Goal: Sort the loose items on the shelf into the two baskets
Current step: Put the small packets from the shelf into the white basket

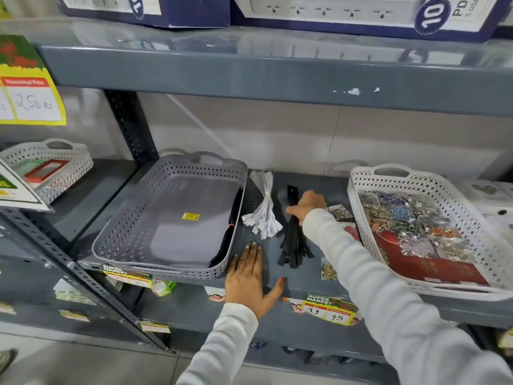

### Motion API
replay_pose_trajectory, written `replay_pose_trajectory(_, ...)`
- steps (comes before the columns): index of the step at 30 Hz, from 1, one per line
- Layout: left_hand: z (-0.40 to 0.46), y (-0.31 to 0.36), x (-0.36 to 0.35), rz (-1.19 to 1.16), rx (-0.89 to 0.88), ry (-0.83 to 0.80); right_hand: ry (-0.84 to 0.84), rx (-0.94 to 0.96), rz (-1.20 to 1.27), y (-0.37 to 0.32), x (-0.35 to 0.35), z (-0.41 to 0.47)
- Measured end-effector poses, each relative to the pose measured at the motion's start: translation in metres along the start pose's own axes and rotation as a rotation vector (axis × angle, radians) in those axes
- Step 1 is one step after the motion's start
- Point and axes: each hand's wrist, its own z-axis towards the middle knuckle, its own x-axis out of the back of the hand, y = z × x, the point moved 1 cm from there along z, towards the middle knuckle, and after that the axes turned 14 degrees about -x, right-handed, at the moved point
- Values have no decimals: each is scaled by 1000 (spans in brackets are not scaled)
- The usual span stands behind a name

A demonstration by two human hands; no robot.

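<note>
A grey basket (130, 232) stands on the shelf (299, 276) at the left, with a bundle of black zippers (231, 226) along its right wall. A white basket (358, 212) at the right holds several packets of shiny trinkets. Between them lie a tied bundle of white zippers (263, 212), a bundle of black zippers (294, 243) and a few loose trinket packets (340, 212). My right hand (306, 204) is closed around the loose black zippers. My left hand (248, 276) lies flat on the shelf's front edge, fingers apart, holding nothing.
Another white basket (47, 162) with a red box sits on the neighbouring shelf at the left. An upper shelf (277, 70) with boxed power strips (361, 12) overhangs the work area. Price tags (329, 311) hang on the shelf's front lip. One small packet (329, 269) lies near the front edge.
</note>
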Motion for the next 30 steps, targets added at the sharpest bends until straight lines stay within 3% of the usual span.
replay_pose_trajectory(3,1,-1,0,4,0,-13,29,20,110,-22,2,12)
replay_pose_trajectory(8,2,0,1,10,-16,-30,-18,27,63,-47,-10,34)
replay_pose_trajectory(11,1,0,-1,12,-23,-25,-102,17,112,-42,-13,47)
replay_pose_trajectory(16,1,1,1,35,-29,-33,-95,90,172,-15,23,29)
replay_pose_trajectory(19,1,5,0,33,-27,-37,-81,143,52,12,49,5)
replay_pose_trajectory(23,4,17,0,18,29,-16,-155,170,-418,52,60,-35)
replay_pose_trajectory(25,8,26,2,17,22,-17,-162,173,-538,71,55,-47)
replay_pose_trajectory(30,25,53,-2,-30,-232,-100,-44,203,-633,97,42,-64)
